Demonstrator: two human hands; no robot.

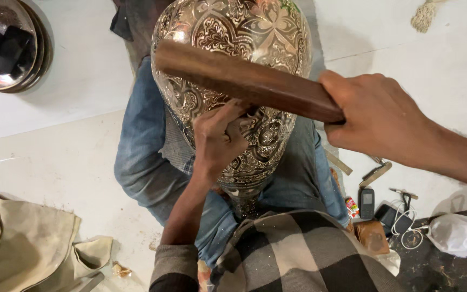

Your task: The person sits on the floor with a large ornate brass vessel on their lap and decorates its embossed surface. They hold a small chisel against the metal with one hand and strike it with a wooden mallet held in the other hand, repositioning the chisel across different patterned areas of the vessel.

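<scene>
Engraved metal vase (233, 38) lies across the person's lap, on blue-jeaned legs (141, 151), neck toward the body, ornate floral relief facing up. Left hand (217, 138) rests on the vase's lower curve, fingers pinched closed around a small tool; the tool itself is mostly hidden, can't tell its kind. Right hand (377, 116) is wrapped tight around one end of a flat wooden bat (247, 81), which sits angled over the vase, just above the left hand. Contact between bat and tool: can't tell. White floor (66, 157) around. Stacked metal bowls (9, 43) top left, beige cloth (25, 243) bottom left. Right side: small phone (367, 203), white cable (404, 224), white plastic bag (460, 232), brown wallet (372, 235).
</scene>
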